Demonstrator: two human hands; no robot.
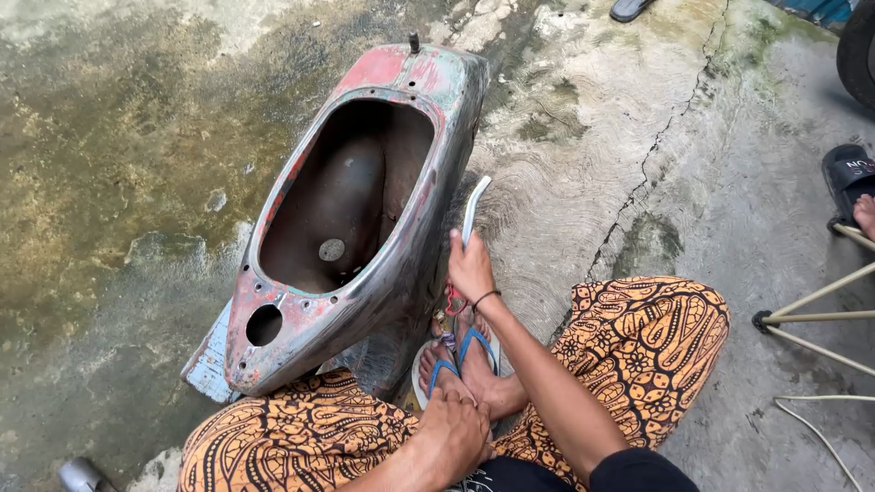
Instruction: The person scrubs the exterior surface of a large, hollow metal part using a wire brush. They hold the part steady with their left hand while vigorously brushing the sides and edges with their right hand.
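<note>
A worn metal scooter body shell (365, 264) with flaking red and green paint lies on wet concrete, its hollow facing up. My right hand (469, 267) grips a curved pale metal strip (475, 210) held against the shell's right side; a dark band circles the wrist. My left hand (453, 428) rests on my foot, which wears a blue-strapped sandal (456, 351). Its fingers are curled over the toes and hold nothing that I can see. My knees in orange and black patterned trousers (652, 342) frame both hands.
A pale blue board (208, 364) lies under the shell's near end. At right stand thin pale tripod legs (816, 314) with a white cable (820, 428), and another person's foot in a black sandal (852, 178). A tyre (859, 50) sits at the top right corner.
</note>
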